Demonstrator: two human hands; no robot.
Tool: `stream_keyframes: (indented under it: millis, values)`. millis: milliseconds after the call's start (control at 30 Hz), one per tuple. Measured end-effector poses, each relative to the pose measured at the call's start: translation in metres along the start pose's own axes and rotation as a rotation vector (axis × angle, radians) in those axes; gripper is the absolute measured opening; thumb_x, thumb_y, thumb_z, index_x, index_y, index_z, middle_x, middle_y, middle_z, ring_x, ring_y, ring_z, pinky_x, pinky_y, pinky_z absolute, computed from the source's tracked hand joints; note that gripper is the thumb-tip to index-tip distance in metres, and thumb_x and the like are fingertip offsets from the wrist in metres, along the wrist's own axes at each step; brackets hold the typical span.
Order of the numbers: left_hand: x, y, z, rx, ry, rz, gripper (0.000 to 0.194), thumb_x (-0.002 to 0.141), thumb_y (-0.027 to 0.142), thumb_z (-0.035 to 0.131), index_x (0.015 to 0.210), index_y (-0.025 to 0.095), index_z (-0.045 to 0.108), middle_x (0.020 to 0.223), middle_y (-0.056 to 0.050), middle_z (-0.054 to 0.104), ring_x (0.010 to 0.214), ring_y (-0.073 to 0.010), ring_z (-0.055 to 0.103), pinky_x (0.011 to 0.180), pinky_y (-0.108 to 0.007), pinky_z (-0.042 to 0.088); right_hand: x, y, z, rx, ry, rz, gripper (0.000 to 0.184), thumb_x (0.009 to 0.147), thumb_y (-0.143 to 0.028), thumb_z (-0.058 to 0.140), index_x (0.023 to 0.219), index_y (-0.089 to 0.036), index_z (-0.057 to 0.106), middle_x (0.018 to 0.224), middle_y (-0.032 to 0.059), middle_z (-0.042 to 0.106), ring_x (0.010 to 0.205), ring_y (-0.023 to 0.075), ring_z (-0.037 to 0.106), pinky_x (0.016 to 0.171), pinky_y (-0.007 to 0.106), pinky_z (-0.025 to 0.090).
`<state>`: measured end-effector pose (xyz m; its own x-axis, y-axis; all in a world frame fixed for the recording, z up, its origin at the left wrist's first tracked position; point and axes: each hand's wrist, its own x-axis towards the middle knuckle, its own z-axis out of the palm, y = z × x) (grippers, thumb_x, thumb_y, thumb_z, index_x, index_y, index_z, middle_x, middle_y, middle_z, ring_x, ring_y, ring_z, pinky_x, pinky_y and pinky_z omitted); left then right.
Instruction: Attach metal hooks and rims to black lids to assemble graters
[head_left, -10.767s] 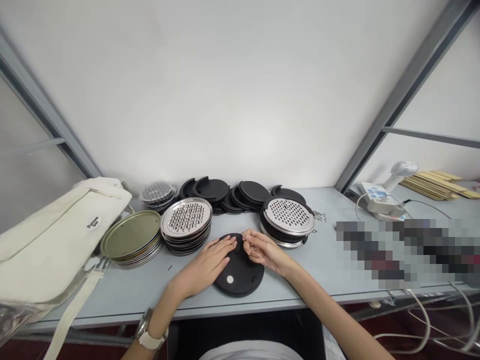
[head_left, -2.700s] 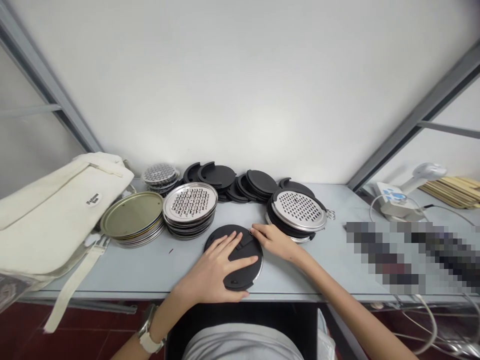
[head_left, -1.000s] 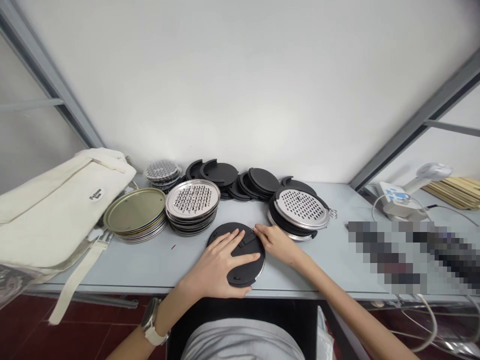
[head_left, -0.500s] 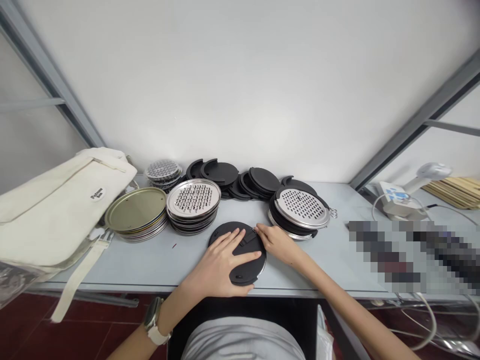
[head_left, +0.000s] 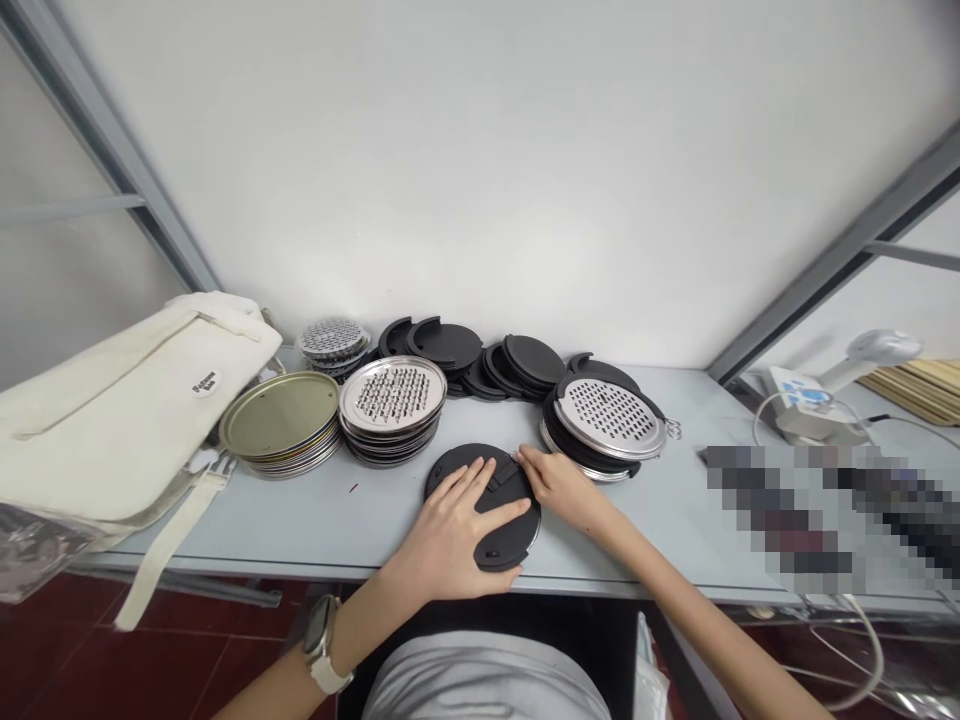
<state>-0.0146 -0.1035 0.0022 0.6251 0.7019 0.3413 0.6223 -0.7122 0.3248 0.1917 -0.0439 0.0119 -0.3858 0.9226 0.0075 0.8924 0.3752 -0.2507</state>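
Observation:
A round black plastic grater holder (head_left: 504,545) lies on the table in front of me, its underside or back facing up, with a bright metal rim showing at its lower right edge. My left hand (head_left: 457,525) rests on it with fingers spread, palm over its left half. At the upper right rim, my right hand (head_left: 559,485) has its fingertips pinched together around a small shiny metal piece (head_left: 516,456), mostly covered by the fingers. Just beyond that hand stands a stack of assembled graters (head_left: 609,415) in black holders, with metal rings at its right side.
Left are stacks of coarse grater discs (head_left: 394,395), olive metal discs (head_left: 281,415) and small grater discs (head_left: 330,338). Black holders (head_left: 532,358) pile against the wall. A cream bag (head_left: 135,420) covers the table's left end; a white device (head_left: 810,400) with cables stands right.
The whole view has shifted slightly, so things appear a little further right. Both hands keep nearly the same places on the black holder.

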Motion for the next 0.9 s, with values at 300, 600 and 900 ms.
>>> stream_keyframes:
  millis: [300, 600, 900]
  values:
    - [-0.001, 0.001, 0.000, 0.017, 0.000, 0.003, 0.068, 0.075, 0.051, 0.067, 0.138, 0.032, 0.048, 0.156, -0.010, 0.023, 0.141, -0.0344, 0.028, 0.112, -0.050, 0.029, -0.002, -0.001, -0.004, -0.109, -0.002, -0.022, 0.023, 0.100, -0.023, 0.034, 0.088, -0.018, 0.053, 0.062, 0.0023, 0.062, 0.057, 0.0168, 0.061, 0.054, 0.026, 0.024]
    - [0.000, 0.002, 0.000, 0.024, 0.019, 0.003, 0.067, 0.075, 0.050, 0.067, 0.137, 0.032, 0.049, 0.156, -0.009, 0.025, 0.141, -0.0345, 0.028, 0.112, -0.051, 0.030, -0.004, -0.009, -0.007, -0.269, -0.018, -0.030, 0.020, 0.100, -0.021, 0.033, 0.093, -0.016, 0.050, 0.064, 0.0068, 0.065, 0.057, 0.0205, 0.064, 0.049, 0.029, 0.018]
    - [-0.001, 0.002, 0.000, 0.026, 0.026, 0.005, 0.066, 0.075, 0.050, 0.067, 0.136, 0.032, 0.051, 0.156, -0.006, 0.025, 0.140, -0.0345, 0.029, 0.112, -0.050, 0.030, -0.008, -0.017, -0.008, -0.357, -0.037, -0.025, 0.019, 0.100, -0.020, 0.033, 0.095, -0.014, 0.050, 0.065, 0.0098, 0.067, 0.058, 0.0228, 0.067, 0.047, 0.029, 0.018]
